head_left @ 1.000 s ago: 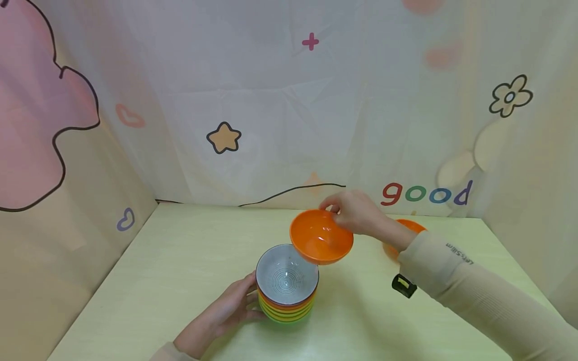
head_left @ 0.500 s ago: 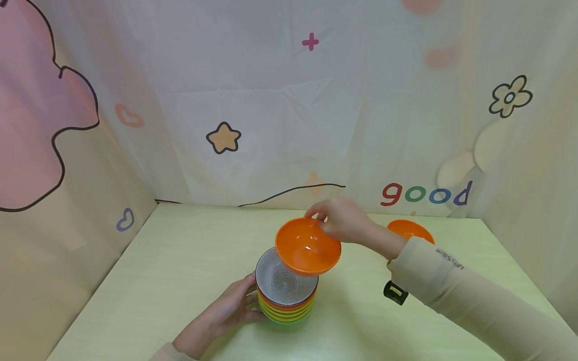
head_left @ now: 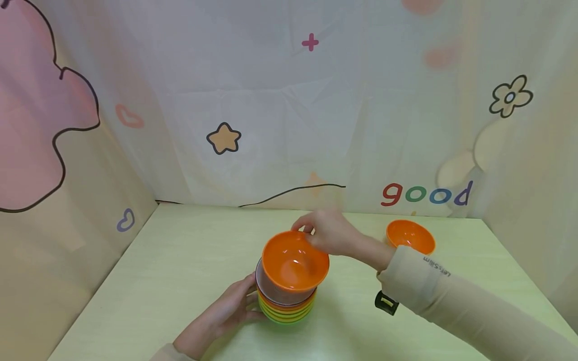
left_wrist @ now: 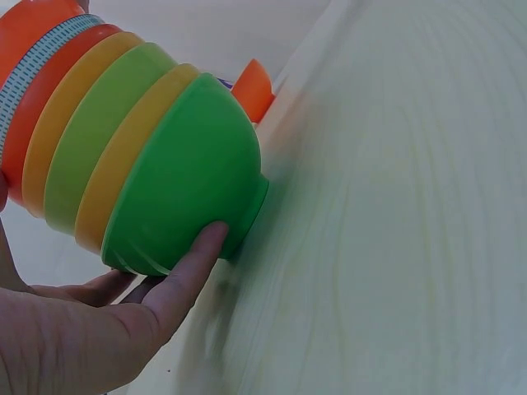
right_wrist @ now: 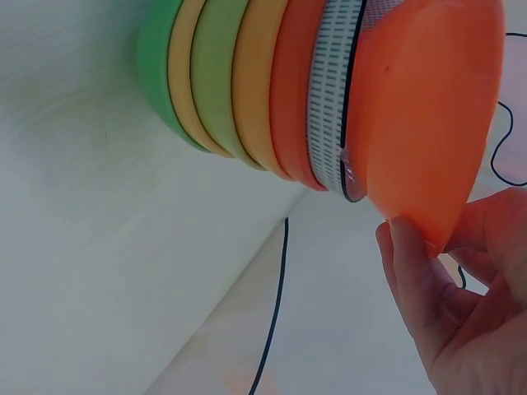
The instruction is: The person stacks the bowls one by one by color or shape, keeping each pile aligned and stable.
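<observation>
My right hand (head_left: 331, 233) pinches the rim of an orange bowl (head_left: 295, 263), thumb on one side and fingers on the other. That bowl is tilted over the top of a stack of bowls (head_left: 286, 313); whether they touch I cannot tell. The stack stands upright: a green bowl (left_wrist: 185, 177) at the bottom, yellow, light green and orange-red ones above, and a grey patterned bowl (right_wrist: 332, 95) on top. My left hand (head_left: 232, 306) rests against the stack's left side with spread fingers, one fingertip low on the green bowl. Some left fingers are hidden behind the bowls.
Another orange bowl (head_left: 411, 235) stands at the back right of the pale table (head_left: 180, 250), partly covered by my right sleeve (head_left: 429, 286). A printed cloth (head_left: 271, 110) hangs behind the table and along both sides. A black buckle hangs under the right sleeve.
My right hand has carried the orange bowl left and lower, from the stack's upper right to over the grey bowl. More of the back-right bowl shows. My left hand and the stack have stayed put.
</observation>
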### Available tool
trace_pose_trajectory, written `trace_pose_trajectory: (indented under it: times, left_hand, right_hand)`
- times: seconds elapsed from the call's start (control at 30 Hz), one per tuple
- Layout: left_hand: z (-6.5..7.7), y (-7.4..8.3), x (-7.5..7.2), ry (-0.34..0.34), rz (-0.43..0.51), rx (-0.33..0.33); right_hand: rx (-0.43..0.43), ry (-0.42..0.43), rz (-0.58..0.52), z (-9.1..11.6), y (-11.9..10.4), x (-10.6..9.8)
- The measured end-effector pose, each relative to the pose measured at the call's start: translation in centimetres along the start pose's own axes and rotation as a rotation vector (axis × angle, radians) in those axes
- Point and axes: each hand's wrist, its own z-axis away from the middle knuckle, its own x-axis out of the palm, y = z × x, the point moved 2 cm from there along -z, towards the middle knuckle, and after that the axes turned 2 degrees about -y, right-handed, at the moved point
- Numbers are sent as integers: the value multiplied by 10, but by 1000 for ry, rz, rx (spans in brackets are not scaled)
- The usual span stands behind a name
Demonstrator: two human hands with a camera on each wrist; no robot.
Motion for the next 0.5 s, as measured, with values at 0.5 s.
trace_pose_trajectory:
  times: [0.5]
  left_hand:
    - [-2,0,0,3,1,-9]
  right_hand:
    - [56,-27,-9,-2,-1,13]
